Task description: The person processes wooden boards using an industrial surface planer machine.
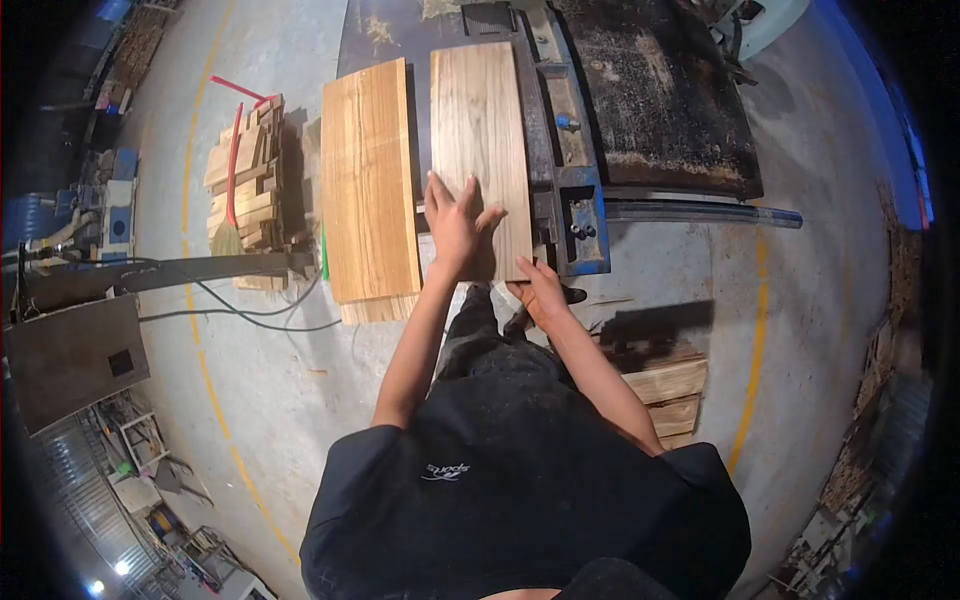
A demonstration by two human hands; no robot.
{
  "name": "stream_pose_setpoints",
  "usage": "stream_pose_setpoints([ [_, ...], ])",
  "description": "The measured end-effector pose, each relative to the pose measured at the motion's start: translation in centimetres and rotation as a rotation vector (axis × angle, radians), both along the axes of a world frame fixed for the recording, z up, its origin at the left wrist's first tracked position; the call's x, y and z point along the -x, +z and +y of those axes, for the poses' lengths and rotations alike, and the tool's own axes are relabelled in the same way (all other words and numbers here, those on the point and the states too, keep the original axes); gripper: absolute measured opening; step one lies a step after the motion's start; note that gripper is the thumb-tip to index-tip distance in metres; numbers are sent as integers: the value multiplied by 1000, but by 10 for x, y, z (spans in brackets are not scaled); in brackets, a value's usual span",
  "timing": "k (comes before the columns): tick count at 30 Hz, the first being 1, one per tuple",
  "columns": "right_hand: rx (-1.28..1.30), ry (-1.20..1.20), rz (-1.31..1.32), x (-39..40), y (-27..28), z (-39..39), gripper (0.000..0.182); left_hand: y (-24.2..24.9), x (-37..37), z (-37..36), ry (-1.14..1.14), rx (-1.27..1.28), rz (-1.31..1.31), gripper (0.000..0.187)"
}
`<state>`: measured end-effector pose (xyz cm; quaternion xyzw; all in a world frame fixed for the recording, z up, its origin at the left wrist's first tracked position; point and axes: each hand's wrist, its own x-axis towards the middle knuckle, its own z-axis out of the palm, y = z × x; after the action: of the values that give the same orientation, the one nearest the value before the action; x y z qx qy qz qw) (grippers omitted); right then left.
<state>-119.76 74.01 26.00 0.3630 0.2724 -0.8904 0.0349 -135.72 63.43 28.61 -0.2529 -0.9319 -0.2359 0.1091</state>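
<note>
A pale wooden board lies lengthwise on the dark metal machine table, its near end reaching toward my body. My left hand rests on the board's near left part with its fingers spread apart. At the near right corner, my right hand grips the board, with some fingers hidden beneath the edge. To the left, close beside it, lies a stack of yellower wooden boards that neither hand touches.
A blue-edged metal guide runs along the right of the board, with a dark worn table beyond. Stacked wood pieces with a red-handled broom stand at left. Cables cross the floor. More wood lies by my right arm.
</note>
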Motion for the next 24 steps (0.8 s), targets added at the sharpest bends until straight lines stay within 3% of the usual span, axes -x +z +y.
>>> stream_pose_setpoints([
  [2,70,-160,-30,0,4,-3,30,-3,8,12,-11,-58,38,69],
  [5,183,-183,-67,7,3,-5,33,-2,21,32,-5,-53,63,71],
  [10,-146,-37,-54,32,8,4,52,1,38,62,39,-95,-25,70],
  [13,-309,-6,-276,54,26,5,54,0,54,68,37,-85,-53,70],
  [17,-438,92,-301,79,33,16,53,4,80,78,33,-82,-104,71],
  [24,-392,62,-321,140,37,32,45,-3,134,100,29,-69,-158,73],
])
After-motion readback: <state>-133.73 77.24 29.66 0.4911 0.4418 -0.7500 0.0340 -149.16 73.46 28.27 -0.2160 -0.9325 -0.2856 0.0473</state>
